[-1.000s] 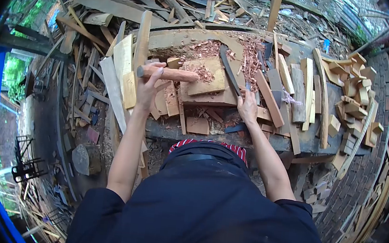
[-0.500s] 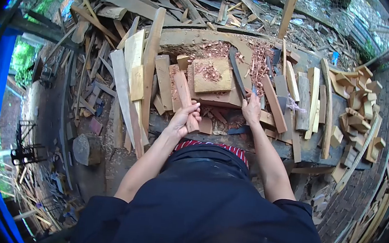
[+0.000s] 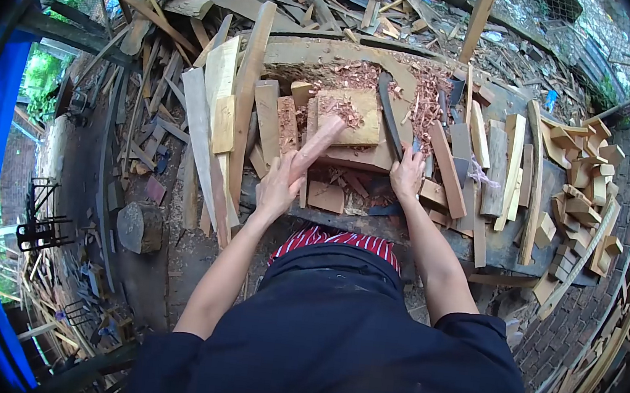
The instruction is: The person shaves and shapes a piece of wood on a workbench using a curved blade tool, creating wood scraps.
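Note:
My left hand (image 3: 278,185) is closed around the lower end of a reddish wooden stick (image 3: 315,147). The stick slants up to the right, its far end over the chip-strewn top of a pale wooden block (image 3: 361,125). My right hand (image 3: 407,174) is wrapped around the near end of a long, dark, slightly curved knife (image 3: 389,116), whose blade points away from me along the block's right side. Fingers hide most of its handle. Beneath the pale block is a wider wooden base (image 3: 365,161).
Reddish shavings (image 3: 426,104) cover the back of the workbench (image 3: 366,223). Long boards (image 3: 246,105) lean at its left. Wood strips (image 3: 447,168) lie right of my right hand, and cut curved pieces (image 3: 582,175) are piled farther right. A log stump (image 3: 140,227) stands on the floor.
My left hand has shifted left and slightly up, and the stick has swung from leaning left to slanting right, over the block. My right hand stays on the knife, nearly unmoved.

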{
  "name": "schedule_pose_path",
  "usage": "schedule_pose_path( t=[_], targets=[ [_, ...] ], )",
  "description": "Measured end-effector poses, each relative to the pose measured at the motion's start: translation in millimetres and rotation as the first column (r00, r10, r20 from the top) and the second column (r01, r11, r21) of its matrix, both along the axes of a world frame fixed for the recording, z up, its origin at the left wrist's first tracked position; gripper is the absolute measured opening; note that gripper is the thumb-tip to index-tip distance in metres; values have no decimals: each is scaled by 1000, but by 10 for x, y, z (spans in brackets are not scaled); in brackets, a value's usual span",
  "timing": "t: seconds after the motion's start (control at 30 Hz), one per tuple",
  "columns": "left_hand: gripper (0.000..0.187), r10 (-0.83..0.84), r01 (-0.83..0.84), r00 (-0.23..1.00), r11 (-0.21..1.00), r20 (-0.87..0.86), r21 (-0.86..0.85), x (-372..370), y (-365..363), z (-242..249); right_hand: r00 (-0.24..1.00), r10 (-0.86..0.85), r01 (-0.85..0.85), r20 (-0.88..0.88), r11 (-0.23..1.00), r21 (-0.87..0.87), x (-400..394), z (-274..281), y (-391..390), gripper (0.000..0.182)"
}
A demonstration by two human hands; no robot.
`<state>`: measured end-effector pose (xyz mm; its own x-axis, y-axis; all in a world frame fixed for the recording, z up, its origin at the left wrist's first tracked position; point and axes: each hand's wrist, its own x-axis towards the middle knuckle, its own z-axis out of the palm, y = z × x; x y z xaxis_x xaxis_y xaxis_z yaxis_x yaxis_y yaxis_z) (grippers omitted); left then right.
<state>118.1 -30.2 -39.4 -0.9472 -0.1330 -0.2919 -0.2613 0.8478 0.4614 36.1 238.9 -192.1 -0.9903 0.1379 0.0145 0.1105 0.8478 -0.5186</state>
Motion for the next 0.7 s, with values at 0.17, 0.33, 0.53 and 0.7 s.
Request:
schedule_pose_path(
  t=[0.17, 0.33, 0.53, 0.7],
  targets=[
    [57, -53, 78, 991, 974, -121, 212, 68, -266, -883, 997, -40, 39, 60, 999, 29, 29, 86, -30, 36],
    [55, -60, 75, 997, 950, -58, 302, 18, -351, -1056, 999, -10, 10, 32, 1000, -8, 39, -6, -10, 36],
    [53, -39, 37, 999, 929, -4, 368, 8, -358, -1058, 999, 23, -23, 33, 999, -23, 59, -98, 47, 38],
    [53, -33, 35, 999, 997, -34, 64, -39, -338, -777, 995, 38, -34, 91, 998, -45, 83, -83, 85, 43]
  ],
)
